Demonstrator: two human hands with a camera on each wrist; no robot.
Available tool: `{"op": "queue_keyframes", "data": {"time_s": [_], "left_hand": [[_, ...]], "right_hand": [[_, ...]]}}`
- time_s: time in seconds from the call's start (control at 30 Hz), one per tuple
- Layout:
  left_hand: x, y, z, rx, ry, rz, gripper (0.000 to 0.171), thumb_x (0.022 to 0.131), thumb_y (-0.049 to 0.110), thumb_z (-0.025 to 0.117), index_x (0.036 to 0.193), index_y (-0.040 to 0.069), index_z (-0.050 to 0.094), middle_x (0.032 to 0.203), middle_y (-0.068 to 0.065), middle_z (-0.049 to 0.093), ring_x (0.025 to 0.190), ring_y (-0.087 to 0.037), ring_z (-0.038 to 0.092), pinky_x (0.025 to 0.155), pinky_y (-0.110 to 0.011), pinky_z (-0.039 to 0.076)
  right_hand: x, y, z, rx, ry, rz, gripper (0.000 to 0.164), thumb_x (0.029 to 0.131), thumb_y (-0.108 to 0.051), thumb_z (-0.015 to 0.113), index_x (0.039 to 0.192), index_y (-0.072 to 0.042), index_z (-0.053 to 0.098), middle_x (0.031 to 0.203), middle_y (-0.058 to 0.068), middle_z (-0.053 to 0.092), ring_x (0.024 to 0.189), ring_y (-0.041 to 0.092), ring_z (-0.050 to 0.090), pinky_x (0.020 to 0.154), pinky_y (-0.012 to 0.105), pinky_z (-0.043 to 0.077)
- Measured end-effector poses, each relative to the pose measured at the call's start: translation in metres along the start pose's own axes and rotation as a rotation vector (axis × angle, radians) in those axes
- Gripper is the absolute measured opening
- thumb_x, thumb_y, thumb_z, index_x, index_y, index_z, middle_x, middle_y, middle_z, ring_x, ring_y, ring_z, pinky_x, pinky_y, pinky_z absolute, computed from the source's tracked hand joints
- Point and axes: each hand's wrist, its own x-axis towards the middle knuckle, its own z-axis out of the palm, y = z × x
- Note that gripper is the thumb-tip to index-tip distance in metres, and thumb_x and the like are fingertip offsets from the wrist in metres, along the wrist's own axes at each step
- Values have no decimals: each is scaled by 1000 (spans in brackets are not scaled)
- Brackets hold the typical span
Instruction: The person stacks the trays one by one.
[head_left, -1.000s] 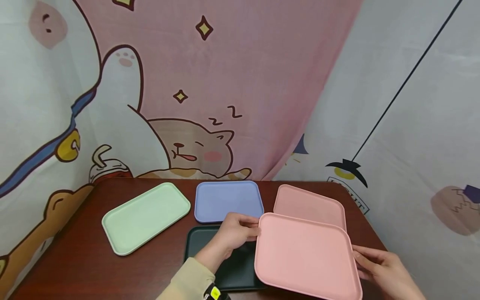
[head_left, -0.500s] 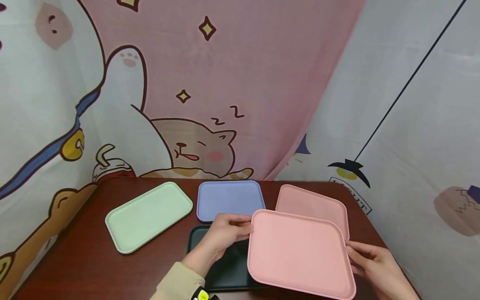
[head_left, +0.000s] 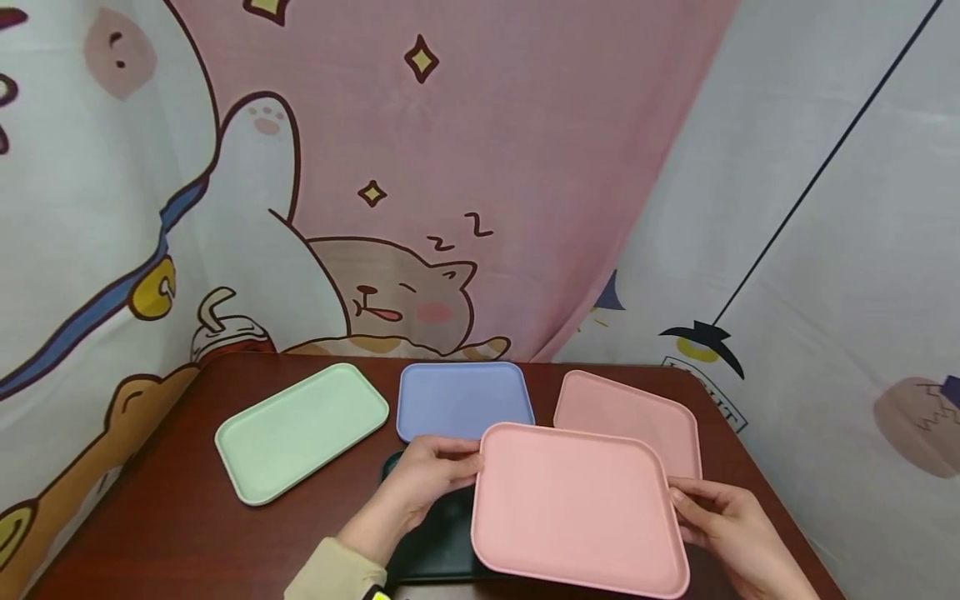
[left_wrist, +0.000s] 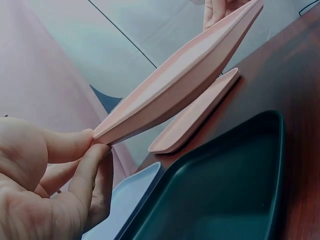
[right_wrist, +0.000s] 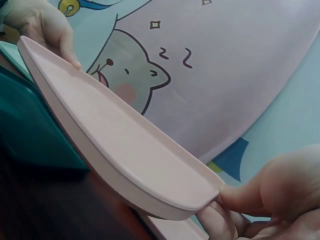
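A large pink tray [head_left: 577, 508] is held in the air between both hands, partly over a dark green tray [head_left: 442, 537] on the table. My left hand [head_left: 420, 483] pinches its left edge between thumb and fingers; the left wrist view shows this pinch closely, with the dark green tray [left_wrist: 220, 185] below. On the opposite edge, my right hand [head_left: 723, 525] pinches the rim, and the right wrist view shows the thumb on top of the pink tray [right_wrist: 120, 135]. The held tray hides part of the dark green tray and the near part of a second pink tray [head_left: 630, 412].
A light green tray [head_left: 300, 433] lies angled at the left of the brown table [head_left: 150, 517]. At the back middle lies a blue tray [head_left: 465, 400]. A printed cloth [head_left: 525, 167] hangs behind the table.
Both hands have carried the large pink tray to the left, further over the dark green tray. The trays on the table stay in place; the head view has shifted slightly.
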Motion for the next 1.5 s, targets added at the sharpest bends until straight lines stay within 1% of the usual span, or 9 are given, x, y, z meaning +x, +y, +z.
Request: {"op": "queue_keyframes", "data": {"time_s": [0.17,0.4,0.57,0.77,0.9,1.13,1.5], "left_hand": [[-4,-1,-8,-3,14,2,32,97,-3,73,127,-15,68,119,-22,72,102,-21,73,91,-37,62],[-10,-2,-14,-12,35,7,31,97,-3,74,125,-15,69,116,-21,74,98,-20,74,90,-36,62],[-12,0,-17,-12,68,10,32,96,-2,75,125,-14,70,116,-21,74,96,-20,74,88,-35,63],[-16,4,-23,-13,97,14,32,95,-1,76,124,-15,70,114,-20,74,94,-19,74,86,-34,64],[-21,6,-28,-7,115,15,33,95,1,77,124,-14,71,113,-19,74,94,-19,74,86,-35,64],[-26,5,-35,-3,149,8,33,95,2,78,123,-13,72,111,-16,75,92,-19,75,85,-34,64],[-33,7,-45,-14,173,9,34,95,2,77,125,-13,71,113,-19,75,94,-20,75,86,-34,64]], "right_hand": [[0,1,7,-1,-49,-38,39,107,0,59,140,20,54,115,12,72,96,15,72,78,38,65],[3,2,12,12,-99,-65,39,108,0,59,139,21,53,114,10,73,95,14,72,77,37,65],[4,1,15,47,-148,-104,38,107,0,60,136,23,55,109,10,74,94,16,73,76,37,65],[7,0,21,74,-193,-162,38,107,1,59,135,26,52,107,14,74,93,18,74,75,37,66],[8,-3,27,67,-190,-168,38,107,1,60,135,25,53,106,12,74,92,16,73,74,35,66],[9,-6,39,36,-166,-150,36,106,2,59,135,24,54,102,10,73,88,14,71,71,32,65],[11,-11,50,22,-184,-165,38,107,1,59,135,25,52,105,11,72,90,14,71,72,32,65]]}}
